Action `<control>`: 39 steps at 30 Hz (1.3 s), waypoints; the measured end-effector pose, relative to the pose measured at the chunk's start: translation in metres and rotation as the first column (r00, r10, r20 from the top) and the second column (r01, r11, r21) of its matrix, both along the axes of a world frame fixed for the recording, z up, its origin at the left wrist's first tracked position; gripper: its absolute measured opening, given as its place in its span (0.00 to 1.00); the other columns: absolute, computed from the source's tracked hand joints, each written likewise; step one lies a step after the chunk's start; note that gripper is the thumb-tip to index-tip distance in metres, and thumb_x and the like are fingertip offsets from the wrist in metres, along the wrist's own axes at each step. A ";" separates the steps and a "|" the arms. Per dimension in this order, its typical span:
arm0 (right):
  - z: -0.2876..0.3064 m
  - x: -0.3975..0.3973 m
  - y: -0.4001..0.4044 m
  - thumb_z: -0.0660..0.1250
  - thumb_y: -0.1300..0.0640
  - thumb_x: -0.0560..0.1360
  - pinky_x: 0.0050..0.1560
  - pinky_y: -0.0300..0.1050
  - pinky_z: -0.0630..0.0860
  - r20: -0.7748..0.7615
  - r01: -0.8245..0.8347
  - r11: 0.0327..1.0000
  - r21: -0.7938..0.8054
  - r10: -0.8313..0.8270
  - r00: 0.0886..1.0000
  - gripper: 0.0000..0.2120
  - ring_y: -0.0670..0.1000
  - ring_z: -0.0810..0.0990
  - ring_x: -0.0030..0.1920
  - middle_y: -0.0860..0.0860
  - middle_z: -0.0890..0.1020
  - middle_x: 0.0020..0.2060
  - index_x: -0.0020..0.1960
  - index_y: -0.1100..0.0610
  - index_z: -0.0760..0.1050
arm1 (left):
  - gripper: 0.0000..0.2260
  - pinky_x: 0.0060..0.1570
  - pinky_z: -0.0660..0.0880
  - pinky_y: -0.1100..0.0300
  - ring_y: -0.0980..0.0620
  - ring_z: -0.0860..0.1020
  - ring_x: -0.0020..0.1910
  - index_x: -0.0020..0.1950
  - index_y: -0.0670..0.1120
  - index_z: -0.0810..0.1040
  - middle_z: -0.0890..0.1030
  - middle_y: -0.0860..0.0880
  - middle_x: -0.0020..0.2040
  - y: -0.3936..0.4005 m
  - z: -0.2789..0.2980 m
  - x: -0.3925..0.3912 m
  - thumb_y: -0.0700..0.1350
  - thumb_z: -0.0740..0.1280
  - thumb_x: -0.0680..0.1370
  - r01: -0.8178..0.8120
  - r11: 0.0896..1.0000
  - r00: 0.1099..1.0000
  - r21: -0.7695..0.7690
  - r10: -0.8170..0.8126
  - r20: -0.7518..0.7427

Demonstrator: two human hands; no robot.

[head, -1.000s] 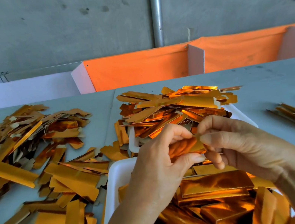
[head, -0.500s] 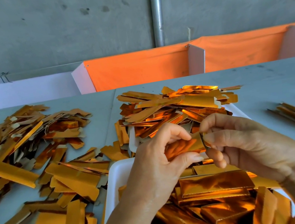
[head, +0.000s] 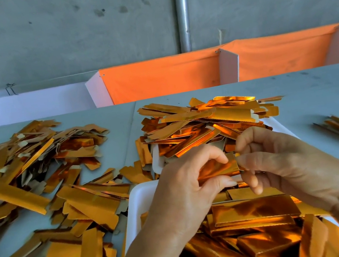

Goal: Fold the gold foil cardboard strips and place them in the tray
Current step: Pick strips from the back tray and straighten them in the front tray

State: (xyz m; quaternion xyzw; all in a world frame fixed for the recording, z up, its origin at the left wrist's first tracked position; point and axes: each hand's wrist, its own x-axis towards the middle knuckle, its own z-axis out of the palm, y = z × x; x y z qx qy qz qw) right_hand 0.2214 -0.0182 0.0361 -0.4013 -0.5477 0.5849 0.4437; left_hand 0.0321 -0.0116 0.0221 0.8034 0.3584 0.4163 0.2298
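**Mirror Foil on Dull Card**

The gold foil strips (head: 218, 168) were card faced with glossy, mirror-bright foil that threw orange reflections; their backs (seen in the loose pile (head: 35, 164) on the left) looked matt, pale and papery. The tray (head: 140, 198) was smooth white, with a soft foam-like or plastic sheen. The table (head: 314, 90) looked matt grey-blue. Behind it hung orange cloth (head: 162, 78), slightly creased, below a rough, stained concrete wall (head: 58, 34) and a dull metal pipe (head: 183, 9).
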 end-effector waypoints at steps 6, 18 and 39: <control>-0.001 -0.001 -0.002 0.71 0.58 0.63 0.28 0.39 0.75 0.037 0.034 0.999 0.029 -0.035 0.999 0.13 0.53 0.75 0.26 0.58 0.77 0.28 0.45 0.59 0.75 | 0.08 0.41 0.72 0.70 0.60 0.76 0.45 0.50 0.52 0.78 0.78 0.58 0.44 0.000 0.001 0.000 0.47 0.72 0.72 0.005 0.998 1.000 0.061 -0.004 -0.025; -0.003 -0.001 -0.002 0.72 0.60 0.66 0.30 0.40 0.76 0.039 0.032 0.999 0.040 -0.033 0.999 0.12 0.53 0.77 0.28 0.57 0.77 0.30 0.48 0.60 0.76 | 0.07 0.46 0.73 0.66 0.61 0.75 0.48 0.50 0.48 0.80 0.80 0.55 0.46 -0.001 0.002 0.001 0.45 0.71 0.73 -0.004 0.983 0.993 0.183 0.025 -0.112; -0.011 0.005 0.008 0.82 0.52 0.60 0.28 0.39 0.75 -0.247 -0.163 0.987 0.003 0.159 0.956 0.19 0.49 0.75 0.25 0.54 0.71 0.28 0.44 0.59 0.80 | 0.08 0.46 0.77 0.68 0.57 0.81 0.49 0.49 0.55 0.80 0.83 0.55 0.46 -0.002 0.005 -0.004 0.48 0.72 0.71 0.213 0.949 0.956 -0.232 -0.153 0.252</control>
